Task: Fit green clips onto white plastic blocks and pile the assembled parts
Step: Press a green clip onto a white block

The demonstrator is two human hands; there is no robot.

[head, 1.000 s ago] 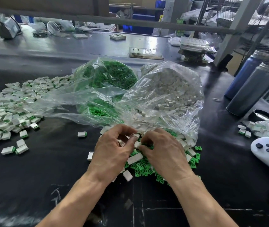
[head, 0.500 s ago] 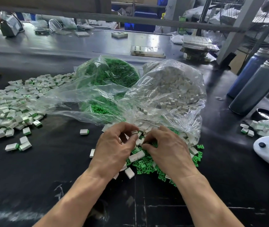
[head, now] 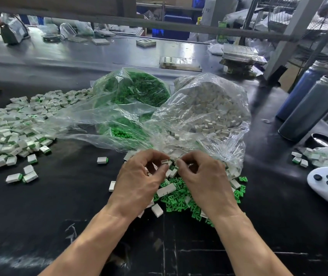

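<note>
We see the left hand pinching 1 white block between thumb and fingertips, raised just above the loose green clips on the black table. The right hand curls its fingers tight beside that block; what it pinches is too small for us to tell. The assembled pile lies well left. We can read no writing.

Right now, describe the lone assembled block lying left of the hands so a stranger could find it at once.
Start at the big pile of assembled parts on the left of the black table. Go right toward the left hand. The lone block lies alone on bare table in front of the clear bags, a white block with a green clip at its right end, touching nothing.
</note>
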